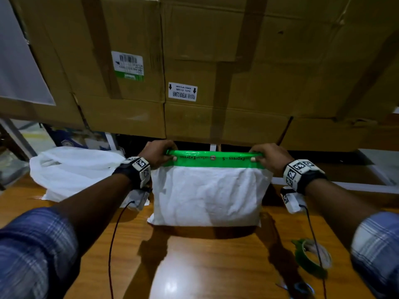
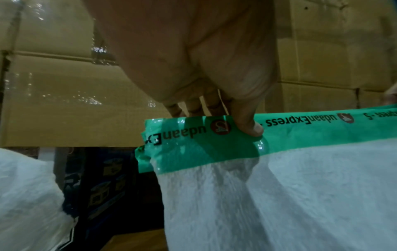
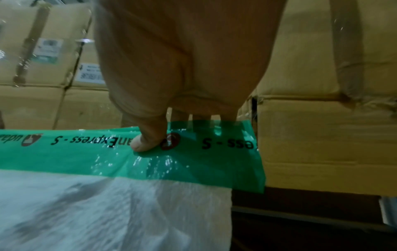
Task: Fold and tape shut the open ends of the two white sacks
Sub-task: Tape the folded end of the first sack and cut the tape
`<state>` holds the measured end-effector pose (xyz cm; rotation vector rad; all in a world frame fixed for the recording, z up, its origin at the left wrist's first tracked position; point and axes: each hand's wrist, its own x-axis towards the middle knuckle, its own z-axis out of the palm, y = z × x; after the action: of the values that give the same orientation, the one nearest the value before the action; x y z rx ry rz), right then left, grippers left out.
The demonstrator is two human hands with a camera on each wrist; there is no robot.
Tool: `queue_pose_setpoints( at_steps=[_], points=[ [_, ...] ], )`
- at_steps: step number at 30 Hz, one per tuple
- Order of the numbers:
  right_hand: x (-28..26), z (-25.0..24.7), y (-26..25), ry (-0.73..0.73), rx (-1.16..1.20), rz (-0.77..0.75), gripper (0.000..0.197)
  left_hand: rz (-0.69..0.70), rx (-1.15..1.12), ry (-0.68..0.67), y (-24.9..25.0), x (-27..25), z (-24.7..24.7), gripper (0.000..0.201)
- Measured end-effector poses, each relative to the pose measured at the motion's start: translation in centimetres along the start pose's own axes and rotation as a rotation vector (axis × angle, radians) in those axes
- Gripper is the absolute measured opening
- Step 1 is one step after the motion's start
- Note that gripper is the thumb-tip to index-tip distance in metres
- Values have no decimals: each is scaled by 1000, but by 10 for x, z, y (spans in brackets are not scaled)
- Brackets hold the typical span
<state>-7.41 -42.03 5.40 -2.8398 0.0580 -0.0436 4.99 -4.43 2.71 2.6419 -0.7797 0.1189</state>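
While the second sack [image 1: 71, 169] lies slack at far left on the bench [image 1: 216, 266], its mouth likely untaped, the green tape [image 1: 216, 159] on the middle sack [image 1: 209, 195] could wrinkle or peel if pull is uneven. Left hand [image 1: 156, 154] pinches the strip's left end, thumb in front. Right hand [image 1: 269, 157] pinches the right end likewise. Tape roll [image 1: 311, 257] sits near right, unheld.

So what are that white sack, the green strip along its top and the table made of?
White sack: probably woven plastic; matte, fine grainy weave, crumpled. Green strip: glossy plastic tape, printed, glinting, slightly see-through at its ends. Table: wood or wood-look laminate; brown grain, shiny reflection.
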Motion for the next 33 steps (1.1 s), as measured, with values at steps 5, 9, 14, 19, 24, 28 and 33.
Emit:
queue_pose_setpoints(
  at_steps=[5,9,14,19,24,28,33],
  points=[
    [31,10,5,-42,-34,54,22,-6,-10,-63,-10,24,15,28],
    [55,7,8,-75,-12,101,25,-4,-36,-111,-19,46,19,28],
    [74,12,14,-62,16,97,20,11,-49,-121,-27,67,20,26],
    [82,19,20,-24,-39,70,22,17,-93,-87,-32,77,28,26],
    [82,19,20,84,-58,77,28,89,-36,3,-32,79,28,34],
    [83,11,18,127,-45,56,17,127,11,58,-27,80,22,25],
    [82,9,15,60,-48,87,15,129,73,102,-22,81,22,22]
  ],
)
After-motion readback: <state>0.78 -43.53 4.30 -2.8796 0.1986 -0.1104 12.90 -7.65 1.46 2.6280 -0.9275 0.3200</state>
